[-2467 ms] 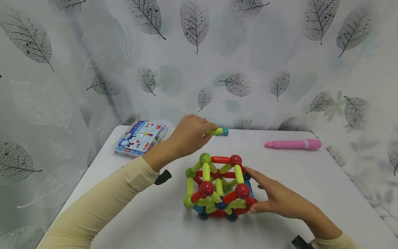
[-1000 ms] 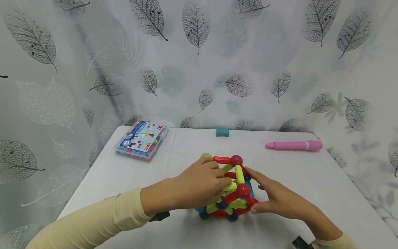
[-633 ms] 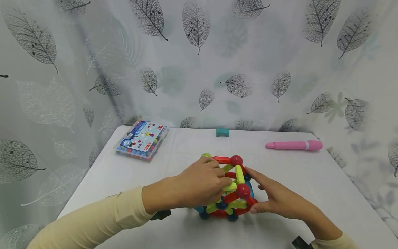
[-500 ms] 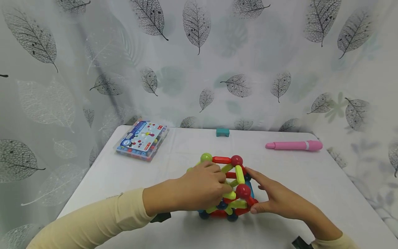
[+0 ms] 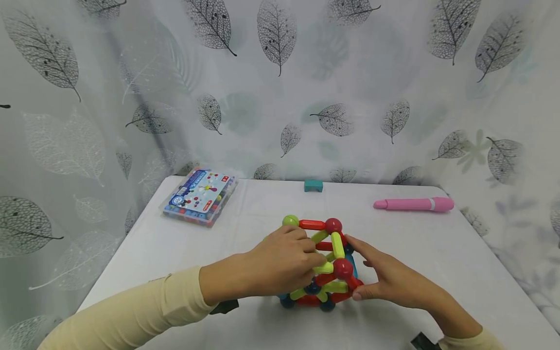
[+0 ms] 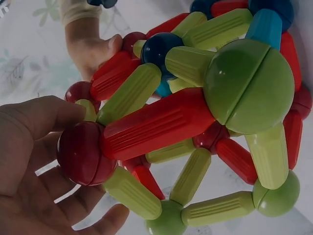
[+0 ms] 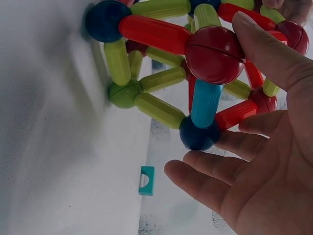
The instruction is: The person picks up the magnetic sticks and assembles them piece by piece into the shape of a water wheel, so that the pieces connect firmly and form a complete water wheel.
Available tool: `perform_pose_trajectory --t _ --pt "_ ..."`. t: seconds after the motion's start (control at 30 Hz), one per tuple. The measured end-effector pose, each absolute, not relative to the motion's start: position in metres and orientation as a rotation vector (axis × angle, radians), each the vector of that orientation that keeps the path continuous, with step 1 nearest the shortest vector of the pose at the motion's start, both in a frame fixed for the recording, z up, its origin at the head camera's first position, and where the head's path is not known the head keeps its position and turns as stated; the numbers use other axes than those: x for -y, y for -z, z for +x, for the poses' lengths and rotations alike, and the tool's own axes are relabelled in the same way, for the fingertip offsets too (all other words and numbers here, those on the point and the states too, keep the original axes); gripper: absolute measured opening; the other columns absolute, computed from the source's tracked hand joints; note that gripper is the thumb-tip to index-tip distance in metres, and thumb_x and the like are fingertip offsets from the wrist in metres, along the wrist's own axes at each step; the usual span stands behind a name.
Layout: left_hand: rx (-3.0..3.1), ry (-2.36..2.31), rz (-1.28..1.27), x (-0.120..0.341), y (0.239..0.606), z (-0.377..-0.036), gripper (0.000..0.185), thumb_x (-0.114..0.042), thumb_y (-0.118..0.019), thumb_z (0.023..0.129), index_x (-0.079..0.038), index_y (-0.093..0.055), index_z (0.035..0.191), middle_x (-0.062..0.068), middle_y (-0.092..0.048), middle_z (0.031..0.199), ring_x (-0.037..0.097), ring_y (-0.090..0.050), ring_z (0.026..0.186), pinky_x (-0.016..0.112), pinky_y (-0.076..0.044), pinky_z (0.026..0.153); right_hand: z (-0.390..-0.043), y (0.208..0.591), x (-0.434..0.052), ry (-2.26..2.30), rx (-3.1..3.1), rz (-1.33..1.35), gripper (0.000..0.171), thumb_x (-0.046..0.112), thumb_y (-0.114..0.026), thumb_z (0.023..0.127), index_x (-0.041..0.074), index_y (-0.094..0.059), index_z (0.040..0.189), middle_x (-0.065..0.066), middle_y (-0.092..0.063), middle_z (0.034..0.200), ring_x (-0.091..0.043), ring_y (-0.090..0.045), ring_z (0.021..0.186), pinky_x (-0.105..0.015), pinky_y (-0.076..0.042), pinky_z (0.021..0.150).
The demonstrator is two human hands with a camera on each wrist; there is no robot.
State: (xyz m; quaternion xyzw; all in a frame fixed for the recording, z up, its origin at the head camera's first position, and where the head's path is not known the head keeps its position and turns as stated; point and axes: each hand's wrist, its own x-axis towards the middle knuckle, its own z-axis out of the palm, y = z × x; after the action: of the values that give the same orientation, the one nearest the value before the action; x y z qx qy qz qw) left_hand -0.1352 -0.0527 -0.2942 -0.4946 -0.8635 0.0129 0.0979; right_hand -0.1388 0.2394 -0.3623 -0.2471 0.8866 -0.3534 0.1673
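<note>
A cage-like structure [image 5: 337, 245] of red, yellow-green and blue rods joined by balls stands on the white table [image 5: 175, 253]. My left hand [image 5: 280, 265] covers its left front and pinches a yellow-green rod [image 5: 324, 267] against a front red ball [image 5: 342, 268]. In the left wrist view my left hand [image 6: 34, 161] has its thumb beside a red ball [image 6: 80, 152] of the structure [image 6: 195, 117]. My right hand [image 5: 389, 282] rests its straight fingers on the structure's right side. In the right wrist view my right hand [image 7: 264, 161] has its thumb on a red ball [image 7: 215, 54].
A clear box of toy pieces [image 5: 199, 197] lies at the back left. A small teal block [image 5: 313, 185] [image 7: 146, 180] sits at the table's far edge, and a pink pen-shaped thing [image 5: 413, 203] lies at the back right. A leaf-printed curtain hangs behind.
My left hand carried the yellow-green rod from beside the teal block to the structure's front, then shifted it slightly against the red ball. My right hand has stayed in place.
</note>
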Motion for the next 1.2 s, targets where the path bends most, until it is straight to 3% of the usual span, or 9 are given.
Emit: perform_pose_trajectory --t 0.17,0.27,0.4,0.53,0.73,0.9,1.03,1.2 --pt "2.56 0.151 -1.465 0.061 0.297 -0.136 0.036 -0.037 -0.075 0.092 -0.024 -0.072 0.125 -0.008 -0.073 0.112 0.012 -0.062 0.106 0.031 -0.049 0.098 -0.138 0.362 -0.239 1.012 -2.518 -0.708 0.103 0.042 -0.084 0.082 0.032 -0.021 0.163 -0.015 -0.037 0.159 -0.05 -0.047 0.132 -0.06 -0.056 0.091" --pt "2.584 0.335 -1.427 0.072 0.301 -0.137 0.052 -0.044 -0.074 0.092 -0.021 -0.064 0.138 -0.003 -0.066 0.129 0.015 -0.057 0.121 0.036 -0.049 0.104 -0.138 0.362 -0.239 1.012 -2.516 -0.709 0.102 0.041 -0.084 0.083 0.03 -0.021 0.163 -0.017 -0.036 0.159 -0.051 -0.048 0.131 -0.061 -0.056 0.091" --pt "2.684 0.581 -1.307 0.092 0.311 -0.138 0.086 -0.058 -0.073 0.088 -0.018 -0.041 0.157 0.002 -0.039 0.161 0.023 -0.033 0.15 0.05 -0.04 0.115 -0.138 0.361 -0.238 1.006 -2.514 -0.684 0.102 0.043 -0.084 0.083 0.03 -0.021 0.163 -0.016 -0.035 0.16 -0.05 -0.045 0.134 -0.063 -0.053 0.094" --pt "2.783 0.733 -1.208 0.112 0.327 -0.138 0.109 -0.065 -0.075 0.082 -0.019 -0.021 0.164 0.001 -0.014 0.171 0.026 -0.013 0.157 0.057 -0.034 0.117 -0.137 0.36 -0.238 1.009 -2.501 -0.643 0.104 0.044 -0.084 0.082 0.031 -0.021 0.163 -0.016 -0.033 0.162 -0.05 -0.04 0.139 -0.063 -0.052 0.096" --pt "2.89 0.811 -1.132 0.131 0.349 -0.137 0.12 -0.072 -0.075 0.077 -0.024 -0.011 0.166 0.001 -0.008 0.172 0.029 -0.02 0.156 0.057 -0.038 0.114 -0.137 0.362 -0.24 1.013 -2.517 -0.69 0.106 0.044 -0.084 0.082 0.034 -0.017 0.164 -0.015 -0.03 0.164 -0.047 -0.039 0.142 -0.061 -0.052 0.098" --pt "2.99 0.927 -1.091 0.137 0.366 -0.141 0.121 -0.065 -0.08 0.077 -0.027 -0.007 0.166 -0.006 -0.001 0.172 0.029 -0.031 0.152 0.056 -0.043 0.111 -0.136 0.365 -0.244 1.012 -2.511 -0.717 0.114 0.041 -0.086 0.08 0.039 -0.009 0.163 -0.018 -0.024 0.166 -0.052 -0.04 0.14 -0.063 -0.05 0.098" --pt "2.999 0.992 -1.125 0.139 0.376 -0.145 0.117 -0.055 -0.082 0.08 -0.027 -0.006 0.165 -0.008 0.0 0.172 0.026 -0.029 0.153 0.053 -0.042 0.112 -0.138 0.367 -0.245 1.004 -2.5 -0.716 0.117 0.041 -0.087 0.079 0.041 -0.006 0.163 -0.017 -0.022 0.167 -0.055 -0.04 0.139 -0.068 -0.046 0.1" --pt "2.963 0.966 -1.176 0.14 0.38 -0.149 0.114 -0.05 -0.082 0.083 -0.03 -0.005 0.165 -0.004 -0.008 0.172 0.024 -0.022 0.156 0.053 -0.04 0.114 -0.142 0.369 -0.244 0.95 -2.535 -0.737 0.12 0.045 -0.088 0.076 0.041 -0.006 0.163 -0.01 -0.022 0.168 -0.045 -0.033 0.147 -0.066 -0.044 0.104"
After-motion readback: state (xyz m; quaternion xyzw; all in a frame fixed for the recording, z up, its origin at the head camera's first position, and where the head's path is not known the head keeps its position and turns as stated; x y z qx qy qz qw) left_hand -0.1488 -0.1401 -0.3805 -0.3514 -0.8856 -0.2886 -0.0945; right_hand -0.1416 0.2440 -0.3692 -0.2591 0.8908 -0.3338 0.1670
